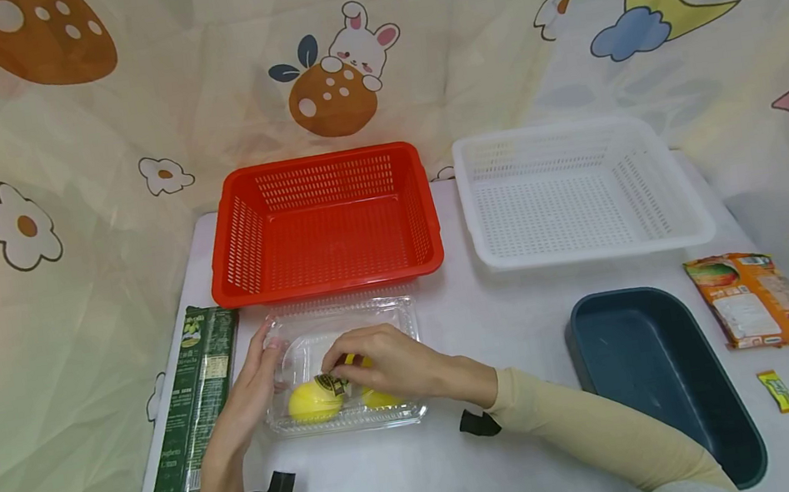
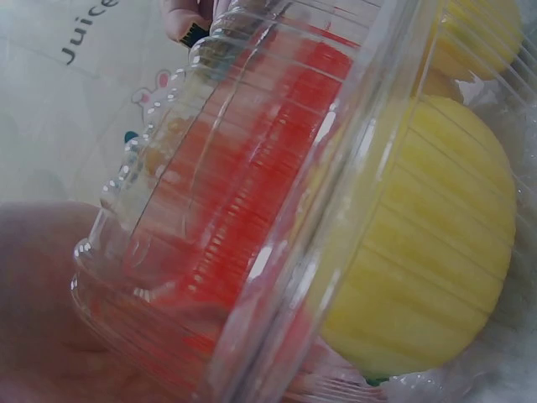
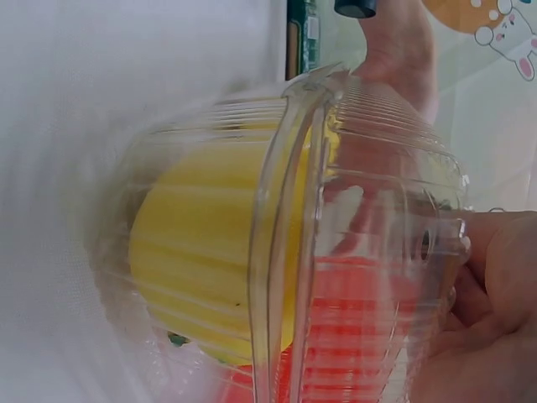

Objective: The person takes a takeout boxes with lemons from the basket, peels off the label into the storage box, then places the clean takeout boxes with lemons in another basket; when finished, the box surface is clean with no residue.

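A clear plastic clamshell box (image 1: 286,324) holds round yellow fruit (image 1: 314,404), seen large through the ribbed wall in the left wrist view. A small black-and-yellow label (image 1: 331,384) sits at its lid. My right hand (image 1: 388,360) is over the box, its thumb and fingertips pinching that label. My left hand (image 1: 252,392) rests along the box's left side, fingers extended against the lid wall. The right wrist view shows the box side-on, with the right hand's curled fingers (image 3: 470,302) beside the lid.
Behind stand a red basket (image 1: 329,284) and a white basket (image 1: 592,248). A long green packet (image 1: 195,417) lies left. To the right are a dark blue tub (image 1: 643,345), an orange snack bag (image 1: 759,304) and a small yellow sachet (image 1: 778,391). The right forearm crosses the tub.
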`<state>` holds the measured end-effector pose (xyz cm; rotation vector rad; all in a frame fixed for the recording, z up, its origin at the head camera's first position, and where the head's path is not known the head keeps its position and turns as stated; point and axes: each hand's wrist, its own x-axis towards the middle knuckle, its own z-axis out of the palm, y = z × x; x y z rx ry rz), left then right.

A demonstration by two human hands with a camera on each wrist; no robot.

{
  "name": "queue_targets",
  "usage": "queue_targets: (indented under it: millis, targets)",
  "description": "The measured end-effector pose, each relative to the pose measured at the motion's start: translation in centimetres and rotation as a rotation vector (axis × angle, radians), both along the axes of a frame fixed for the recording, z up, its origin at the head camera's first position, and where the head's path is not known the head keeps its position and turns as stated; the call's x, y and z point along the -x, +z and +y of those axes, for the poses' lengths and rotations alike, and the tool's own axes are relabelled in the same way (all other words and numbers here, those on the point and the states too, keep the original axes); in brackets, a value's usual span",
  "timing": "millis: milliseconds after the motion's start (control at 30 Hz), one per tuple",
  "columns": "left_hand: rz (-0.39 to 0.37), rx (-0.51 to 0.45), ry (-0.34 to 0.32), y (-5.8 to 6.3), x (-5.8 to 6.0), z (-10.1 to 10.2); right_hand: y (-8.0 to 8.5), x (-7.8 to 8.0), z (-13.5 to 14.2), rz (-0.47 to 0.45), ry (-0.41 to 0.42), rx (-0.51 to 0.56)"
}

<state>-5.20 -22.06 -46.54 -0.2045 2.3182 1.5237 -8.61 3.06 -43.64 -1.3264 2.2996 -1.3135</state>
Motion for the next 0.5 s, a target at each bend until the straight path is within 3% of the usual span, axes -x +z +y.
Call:
queue_targets:
  millis: [200, 500]
  targets:
    - [-0.002, 0.006, -0.002, -0.16, -0.02, -0.13, 0.32, 0.02, 0.18, -0.09, -0.044, 0.025]
    - [-0.005, 0.01, -0.001, -0.14, 0.01, -0.08, 0.95, 0.31, 0.63, -0.147, -0.107, 0.04]
